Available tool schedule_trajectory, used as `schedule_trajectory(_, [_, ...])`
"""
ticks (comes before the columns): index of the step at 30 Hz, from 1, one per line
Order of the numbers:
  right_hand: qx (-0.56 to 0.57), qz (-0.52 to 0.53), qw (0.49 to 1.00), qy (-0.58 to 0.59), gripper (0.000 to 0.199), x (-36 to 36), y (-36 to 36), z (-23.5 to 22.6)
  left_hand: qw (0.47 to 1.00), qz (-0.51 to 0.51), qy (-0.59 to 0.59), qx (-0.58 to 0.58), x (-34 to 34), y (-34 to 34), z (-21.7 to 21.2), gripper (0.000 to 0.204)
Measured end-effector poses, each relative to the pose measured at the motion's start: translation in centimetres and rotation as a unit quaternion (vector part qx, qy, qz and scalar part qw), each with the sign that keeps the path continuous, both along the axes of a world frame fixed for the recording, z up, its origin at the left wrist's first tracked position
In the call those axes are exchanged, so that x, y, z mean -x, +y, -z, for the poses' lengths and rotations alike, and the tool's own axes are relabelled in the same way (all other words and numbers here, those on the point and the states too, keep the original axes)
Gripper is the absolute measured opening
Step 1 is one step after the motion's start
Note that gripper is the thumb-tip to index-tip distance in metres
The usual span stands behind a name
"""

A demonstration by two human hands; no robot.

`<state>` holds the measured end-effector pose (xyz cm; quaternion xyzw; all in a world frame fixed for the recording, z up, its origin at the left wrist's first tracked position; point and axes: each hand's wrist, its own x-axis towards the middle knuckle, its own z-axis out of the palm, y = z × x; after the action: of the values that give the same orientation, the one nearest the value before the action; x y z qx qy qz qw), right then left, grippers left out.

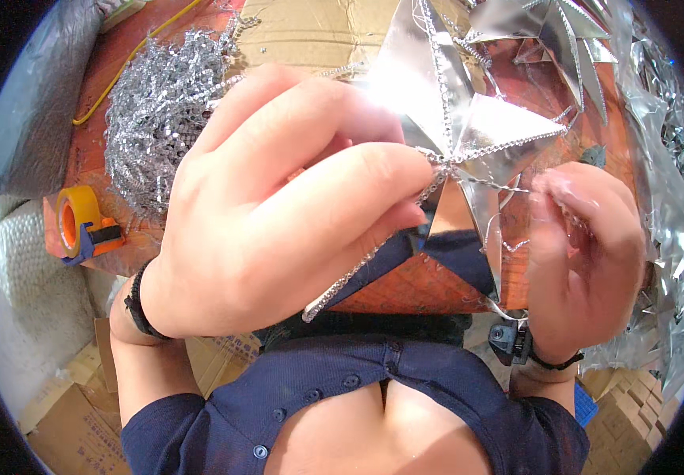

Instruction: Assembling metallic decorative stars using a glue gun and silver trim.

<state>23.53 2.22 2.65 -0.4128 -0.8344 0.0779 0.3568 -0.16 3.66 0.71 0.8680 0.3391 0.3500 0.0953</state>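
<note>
A shiny silver folded star ornament (pixel 496 123) faces me, its ridges edged with thin silver beaded trim. My left hand (pixel 270 198) grips the star near its middle, thumb and forefinger closed by the centre; the hand hides the star's left side. One trimmed point sticks out below that hand. From the centre a strand of silver trim (pixel 500 186) runs right to my right hand (pixel 591 253), whose fingertips pinch it. A loose loop of the strand hangs below, beside the star's lower point.
A large tangle of silver trim (pixel 152 119) lies left on the red table (pixel 405 293). Near its left edge stands a tape dispenser (pixel 80 226). Cardboard (pixel 302 36) lies at the back. More silver stars (pixel 540 24) are far right, beside clear plastic wrapping (pixel 655 150).
</note>
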Motion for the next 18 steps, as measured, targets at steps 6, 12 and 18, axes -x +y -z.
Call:
schedule_trajectory(6, [-0.093,-0.046,0.988,-0.112,0.037,-0.3,-0.6,-0.8,0.882,0.008,-0.199,0.428,-0.9,-0.7,-2.9,0.022])
schedule_trajectory(12, [-0.152,-0.054,0.982,-0.102,0.036,0.5,-1.5,-1.7,0.709,0.093,-0.33,0.616,-1.6,0.3,-3.3,0.018])
schedule_trajectory(18, [-0.086,-0.038,0.992,-0.088,0.031,0.6,-1.5,-1.7,0.857,0.095,-0.291,0.414,-2.1,0.1,-1.8,0.011])
